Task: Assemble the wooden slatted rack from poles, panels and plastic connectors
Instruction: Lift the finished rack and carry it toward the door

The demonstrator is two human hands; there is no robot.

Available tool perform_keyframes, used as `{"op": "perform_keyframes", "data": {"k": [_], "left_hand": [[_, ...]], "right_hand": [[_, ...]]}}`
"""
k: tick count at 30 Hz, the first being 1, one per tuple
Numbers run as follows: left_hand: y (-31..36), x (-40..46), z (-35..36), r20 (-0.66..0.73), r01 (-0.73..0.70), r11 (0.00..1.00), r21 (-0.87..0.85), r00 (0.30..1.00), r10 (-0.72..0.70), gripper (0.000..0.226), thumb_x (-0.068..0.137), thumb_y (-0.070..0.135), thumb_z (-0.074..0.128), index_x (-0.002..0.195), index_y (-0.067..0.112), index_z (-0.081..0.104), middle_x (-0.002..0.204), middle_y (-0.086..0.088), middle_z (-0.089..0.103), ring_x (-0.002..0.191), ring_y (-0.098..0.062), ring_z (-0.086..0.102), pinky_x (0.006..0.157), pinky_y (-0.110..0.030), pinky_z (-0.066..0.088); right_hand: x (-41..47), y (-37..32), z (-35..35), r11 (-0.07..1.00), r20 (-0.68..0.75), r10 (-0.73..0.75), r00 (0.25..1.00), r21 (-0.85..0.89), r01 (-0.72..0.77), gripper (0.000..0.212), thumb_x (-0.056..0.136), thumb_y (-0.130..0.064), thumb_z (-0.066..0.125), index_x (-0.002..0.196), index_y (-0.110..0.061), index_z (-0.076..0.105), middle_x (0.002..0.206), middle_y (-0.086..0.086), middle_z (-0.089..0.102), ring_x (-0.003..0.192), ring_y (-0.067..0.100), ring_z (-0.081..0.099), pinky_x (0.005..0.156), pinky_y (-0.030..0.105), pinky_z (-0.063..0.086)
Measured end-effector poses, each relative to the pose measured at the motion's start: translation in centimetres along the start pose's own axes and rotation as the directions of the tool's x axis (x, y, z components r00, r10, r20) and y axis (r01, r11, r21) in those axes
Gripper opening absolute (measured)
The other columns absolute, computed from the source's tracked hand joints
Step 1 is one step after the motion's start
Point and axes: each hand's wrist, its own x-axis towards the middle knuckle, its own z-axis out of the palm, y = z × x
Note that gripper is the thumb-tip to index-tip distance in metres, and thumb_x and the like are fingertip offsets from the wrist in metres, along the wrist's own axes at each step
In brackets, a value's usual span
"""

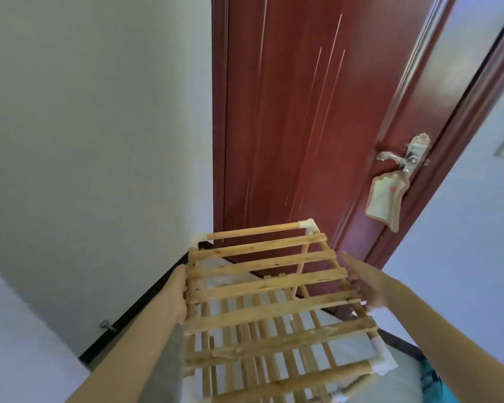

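Rack point(268, 292) is sitting lengthwise between my hands, left hand point(178, 295) and right hand point(364, 283) both pressing its sides flat-fingered.

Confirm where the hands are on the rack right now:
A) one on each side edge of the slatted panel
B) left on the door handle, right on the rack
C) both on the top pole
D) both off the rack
A: the left hand presses the left edge of the slatted panel and the right hand holds its right edge.
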Motion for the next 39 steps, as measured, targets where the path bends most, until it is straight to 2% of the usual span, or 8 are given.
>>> {"op": "perform_keyframes", "data": {"k": [3, 7, 14, 20, 28, 33, 36, 39], "left_hand": [[3.8, 3.9, 2.0, -0.054, 0.031, 0.998, -0.045, 0.998, -0.034, 0.045, 0.093, 0.047, 0.038, 0.084, 0.009, 0.060, 0.076, -0.010, 0.058, 0.067, -0.024, 0.050, 0.054, -0.034, 0.041], [8.3, 9.1, 3.4, -0.071, 0.078, 0.991, -0.111, 0.994, -0.086, 0.043, 0.094, 0.043, 0.031, 0.079, 0.011, 0.056, 0.062, -0.010, 0.062, 0.068, -0.023, 0.048, 0.058, -0.032, 0.045], [14.7, 18.9, 4.0, -0.235, 0.015, 0.962, -0.274, 0.968, -0.082, 0.047, 0.096, 0.048, 0.030, 0.089, 0.010, 0.057, 0.095, -0.011, 0.057, 0.087, -0.025, 0.048, 0.085, -0.035, 0.033], [18.7, 24.3, 3.2, -0.344, 0.027, 0.917, -0.398, 0.922, -0.176, 0.047, 0.095, 0.049, 0.033, 0.091, 0.010, 0.059, 0.097, -0.011, 0.058, 0.085, -0.027, 0.050, 0.084, -0.041, 0.036], [21.1, 34.3, -0.1, -0.367, 0.110, 0.852, -0.511, 0.869, -0.333, 0.041, 0.090, 0.050, 0.043, 0.098, 0.012, 0.056, 0.099, -0.010, 0.054, 0.090, -0.028, 0.048, 0.090, -0.051, 0.034], [22.0, 42.0, -3.1, -0.364, 0.151, 0.830, -0.537, 0.846, -0.390, 0.062, 0.084, 0.061, 0.049, 0.122, 0.012, 0.051, 0.112, -0.014, 0.053, 0.110, -0.035, 0.045, 0.093, -0.062, 0.033], [22.5, 46.2, -4.5, -0.378, 0.168, 0.823, -0.543, 0.826, -0.419, 0.073, 0.082, 0.070, 0.045, 0.129, 0.014, 0.045, 0.130, -0.016, 0.045, 0.124, -0.039, 0.039, 0.095, -0.072, 0.027], [22.2, 50.4, -5.7, -0.382, 0.171, 0.806, -0.566, 0.813, -0.440, 0.071, 0.082, 0.071, 0.044, 0.129, 0.017, 0.044, 0.135, -0.017, 0.043, 0.125, -0.041, 0.038, 0.094, -0.074, 0.025]], "right_hand": [[5.5, -5.5, 0.0, 1.000, 0.045, 0.005, 0.999, -0.024, -0.004, 0.075, 0.077, -0.075, 0.043, 0.122, -0.015, 0.052, 0.128, 0.009, 0.042, 0.125, 0.031, 0.039, 0.110, 0.052, 0.020], [13.2, -12.8, 0.9, 0.999, 0.119, 0.008, 0.993, -0.038, -0.004, 0.076, 0.078, -0.073, 0.044, 0.128, -0.016, 0.052, 0.145, 0.009, 0.036, 0.128, 0.034, 0.039, 0.109, 0.054, 0.024], [26.4, -25.9, 5.9, 0.969, 0.212, 0.035, 0.977, -0.247, 0.019, 0.071, 0.077, -0.071, 0.051, 0.113, -0.009, 0.060, 0.117, 0.011, 0.057, 0.108, 0.031, 0.054, 0.096, 0.044, 0.040], [35.1, -35.0, 12.0, 0.914, 0.307, 0.117, 0.944, -0.406, 0.019, 0.059, 0.078, -0.069, 0.050, 0.102, -0.015, 0.058, 0.089, 0.005, 0.055, 0.085, 0.021, 0.053, 0.076, 0.032, 0.041], [46.8, -40.8, 23.1, 0.845, 0.301, 0.172, 0.938, -0.534, 0.016, 0.065, 0.080, -0.061, 0.057, 0.124, -0.014, 0.056, 0.109, 0.014, 0.057, 0.102, 0.029, 0.055, 0.080, 0.036, 0.045], [54.8, -41.6, 30.1, 0.750, 0.220, 0.273, 0.937, -0.658, -0.064, 0.072, 0.073, -0.069, 0.056, 0.117, -0.012, 0.054, 0.116, 0.012, 0.055, 0.108, 0.029, 0.051, 0.095, 0.041, 0.036], [59.4, -41.7, 33.4, 0.681, 0.165, 0.350, 0.922, -0.721, -0.130, 0.083, 0.079, -0.068, 0.053, 0.143, -0.018, 0.035, 0.150, 0.010, 0.032, 0.138, 0.036, 0.025, 0.109, 0.060, 0.012], [63.8, -41.3, 36.0, 0.690, 0.208, 0.375, 0.903, -0.714, -0.122, 0.084, 0.079, -0.065, 0.055, 0.147, -0.025, 0.026, 0.155, 0.008, 0.021, 0.143, 0.035, 0.013, 0.108, 0.064, 0.003]]}}
